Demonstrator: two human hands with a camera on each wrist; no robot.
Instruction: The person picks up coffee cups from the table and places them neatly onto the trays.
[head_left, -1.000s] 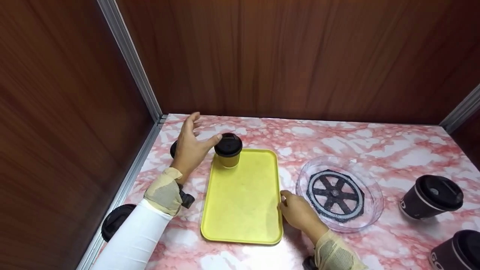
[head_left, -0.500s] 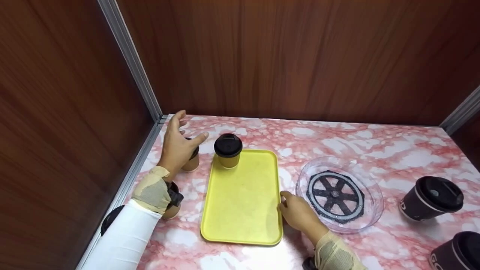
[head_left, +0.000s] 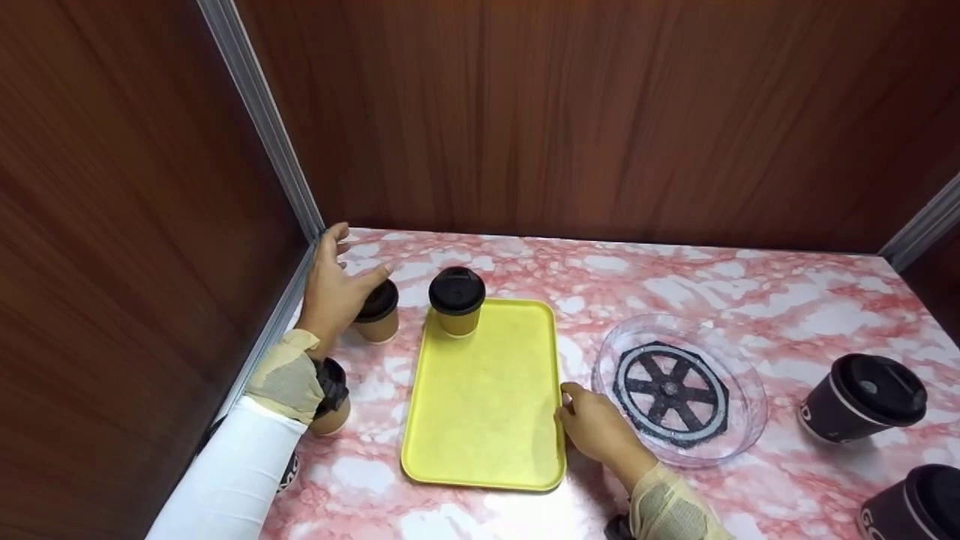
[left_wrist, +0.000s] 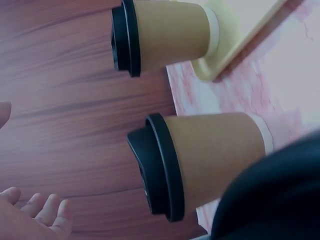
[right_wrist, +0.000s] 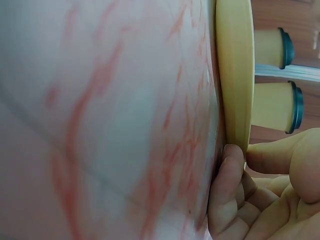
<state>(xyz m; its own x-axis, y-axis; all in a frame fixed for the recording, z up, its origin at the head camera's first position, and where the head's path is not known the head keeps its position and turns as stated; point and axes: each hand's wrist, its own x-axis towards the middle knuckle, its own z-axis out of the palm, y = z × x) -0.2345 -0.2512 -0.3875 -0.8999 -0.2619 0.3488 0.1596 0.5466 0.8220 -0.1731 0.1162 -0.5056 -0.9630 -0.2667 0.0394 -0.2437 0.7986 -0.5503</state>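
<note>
Our left grip [head_left: 330,294] hangs spread near a lidded cup [head_left: 379,322], while our right grip [head_left: 596,426] pinches the yellow tray [head_left: 487,405]. We've a second cup [head_left: 458,298] on it!

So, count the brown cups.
3: a brown cup on the yellow tray; a second brown cup partly behind the left hand; a third brown cup by the left wrist. The left sleeve may hide more.

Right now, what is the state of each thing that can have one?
Yellow tray: flat.
Cup on tray: upright, lidded.
Cup beside tray: upright, lidded.
Nearer brown cup: upright, lidded.
Far-left cup: mostly hidden.
Dark right cups: upright, lidded.
Clear dish: flat.
Left hand: holding nothing.
Right hand: pinching tray.
</note>
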